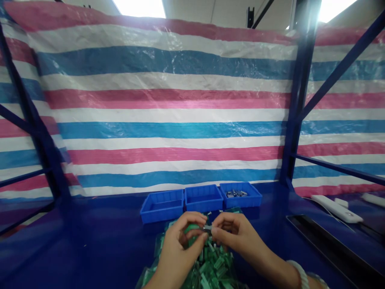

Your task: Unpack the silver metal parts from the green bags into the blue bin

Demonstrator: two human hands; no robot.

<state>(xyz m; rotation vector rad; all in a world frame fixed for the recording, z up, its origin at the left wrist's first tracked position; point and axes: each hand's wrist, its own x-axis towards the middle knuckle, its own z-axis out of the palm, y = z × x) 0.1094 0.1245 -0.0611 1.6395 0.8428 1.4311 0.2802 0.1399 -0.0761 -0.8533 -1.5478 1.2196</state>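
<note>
Over a heap of small green pieces [215, 263], my left hand [183, 245] and my right hand [237, 233] meet fingertip to fingertip. Between them is a small silvery metal piece [207, 228], too small to name. Both hands are closed in a pinch on it, the left from one end and the right from the other. Something green [191, 228] shows inside the curl of my left fingers; whether it is held or lies behind them I cannot tell. Some of the heap appears to be in clear plastic, partly hidden under my hands and forearms.
Behind the heap stand three blue trays in a row: left [162, 220], middle [204, 206] and right [257, 200], the last with small metal parts [236, 193]. A dark flat panel [325, 241] and a white power strip [337, 208] lie at right. Blue rack posts [296, 100] flank the table.
</note>
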